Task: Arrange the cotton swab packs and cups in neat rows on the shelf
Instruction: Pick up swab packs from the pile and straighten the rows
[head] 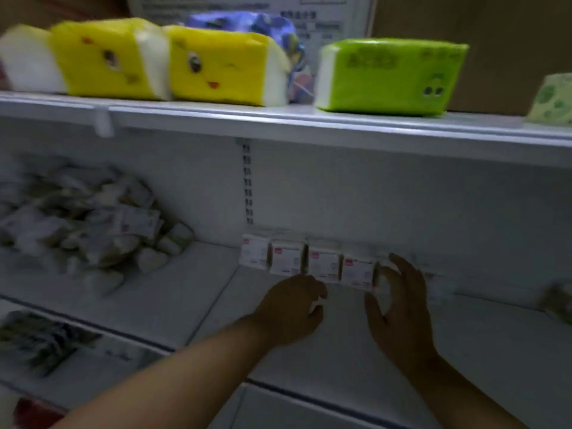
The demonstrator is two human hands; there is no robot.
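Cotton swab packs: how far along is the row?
Done: four packs stand side by side at the back of the shelf. In hand: the right hand curls round what looks like a fifth pack at the row's right end; left hand blurred, close by. Left: the jumbled heap further left. I see no cups.

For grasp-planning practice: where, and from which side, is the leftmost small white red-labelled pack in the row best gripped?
Probably pinch the leftmost small white red-labelled pack across its top, front-to-back, from above: it stands upright, a neighbour close alongside.
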